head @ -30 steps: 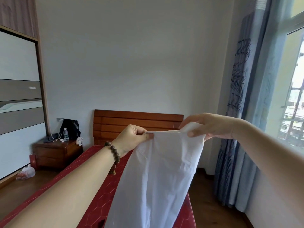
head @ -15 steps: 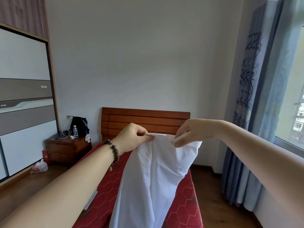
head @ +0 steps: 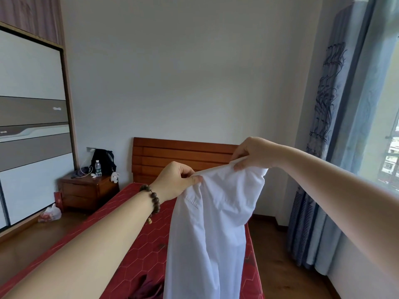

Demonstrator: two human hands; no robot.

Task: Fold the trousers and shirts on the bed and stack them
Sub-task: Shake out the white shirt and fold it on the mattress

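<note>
White shirt (head: 212,223) pinched by left hand (head: 174,182), right hand (head: 251,155), now spread wider

Both bare forearms reached forward and up from the lower corners, held out in the air. The left hand (head: 176,182), a string of dark brown wooden beads (head: 152,196) round its wrist, had its fingers curled and its thumb pinched against them on the top edge of a white cotton shirt (head: 212,229). The right hand (head: 253,154), set higher and farther out, pinched the same edge between curled fingers and thumb, knuckles turned upward.
</note>
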